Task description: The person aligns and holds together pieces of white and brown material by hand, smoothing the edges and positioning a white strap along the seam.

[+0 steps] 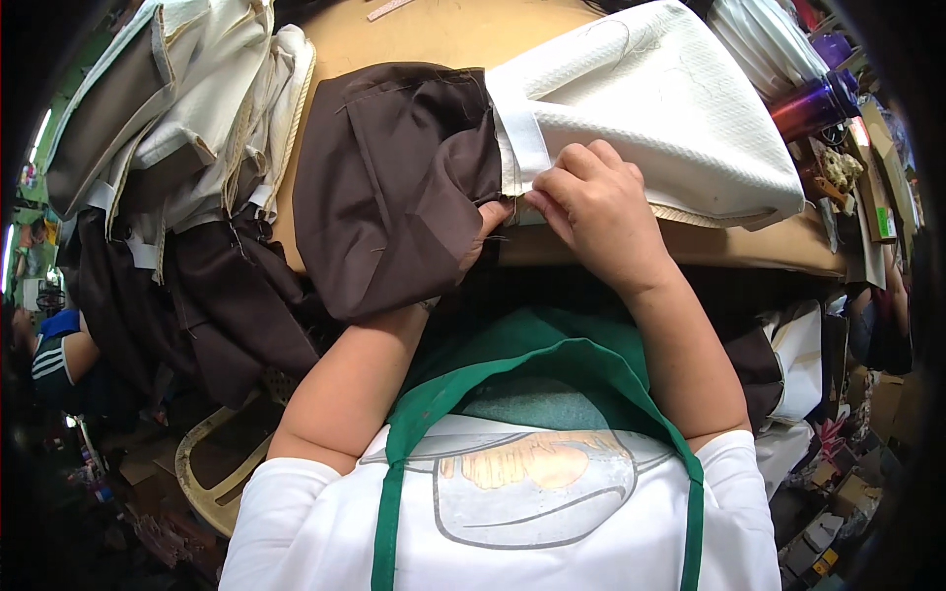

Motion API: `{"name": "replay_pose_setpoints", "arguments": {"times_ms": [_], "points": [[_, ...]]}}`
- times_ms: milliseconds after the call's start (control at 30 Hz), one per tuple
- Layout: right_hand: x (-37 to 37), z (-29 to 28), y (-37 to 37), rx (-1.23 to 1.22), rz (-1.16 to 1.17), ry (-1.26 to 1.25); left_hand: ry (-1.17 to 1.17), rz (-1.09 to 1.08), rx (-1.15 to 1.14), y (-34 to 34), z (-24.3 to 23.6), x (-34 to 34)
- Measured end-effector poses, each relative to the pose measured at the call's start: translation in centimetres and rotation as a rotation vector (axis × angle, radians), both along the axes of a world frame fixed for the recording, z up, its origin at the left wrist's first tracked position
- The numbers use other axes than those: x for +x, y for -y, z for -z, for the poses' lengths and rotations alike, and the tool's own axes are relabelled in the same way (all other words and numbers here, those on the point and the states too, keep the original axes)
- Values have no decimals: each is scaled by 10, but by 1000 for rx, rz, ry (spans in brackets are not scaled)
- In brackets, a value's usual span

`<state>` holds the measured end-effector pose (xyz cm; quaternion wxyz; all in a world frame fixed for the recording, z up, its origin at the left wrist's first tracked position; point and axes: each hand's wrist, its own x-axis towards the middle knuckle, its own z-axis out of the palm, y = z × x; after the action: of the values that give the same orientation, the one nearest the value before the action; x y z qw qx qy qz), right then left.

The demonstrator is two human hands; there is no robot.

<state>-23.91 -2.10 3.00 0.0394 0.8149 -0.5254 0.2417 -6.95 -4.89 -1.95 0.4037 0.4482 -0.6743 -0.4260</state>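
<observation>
A sewn piece lies across the table, dark brown cloth (340, 187) on its left half and white textured fabric (680, 108) on its right. A short white strap (522, 133) sits along the seam between them. My right hand (596, 202) is closed in a pinch at the lower end of that seam, on the edge beside the strap. From below, my left hand (483, 231) reaches under the brown cloth and grips its edge near the seam. Most of its fingers are hidden by the cloth. Loose threads stick out along the seam.
A stack of similar white and brown sewn pieces (187, 128) hangs over the table's left side. At the right stand a purple bottle (808, 108) and piled white material (764, 44). A plastic chair (202, 463) is at lower left. Tan table (434, 34).
</observation>
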Motion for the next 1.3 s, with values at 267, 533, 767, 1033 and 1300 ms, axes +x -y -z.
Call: {"name": "replay_pose_setpoints", "arguments": {"times_ms": [267,533,767,1033,1300], "points": [[1,3,3,179,60,169,-186,299,180,2,-25,-3],[-5,-15,10,442,17,341,682,23,-335,-7,-2,3],[-13,-11,15,668,48,433,211,209,-187,-13,-14,-4],[-7,12,-4,110,-88,284,-165,174,118,-11,-20,-18],[-18,10,-25,-39,-18,83,-202,195,216,-18,-30,-23]]}}
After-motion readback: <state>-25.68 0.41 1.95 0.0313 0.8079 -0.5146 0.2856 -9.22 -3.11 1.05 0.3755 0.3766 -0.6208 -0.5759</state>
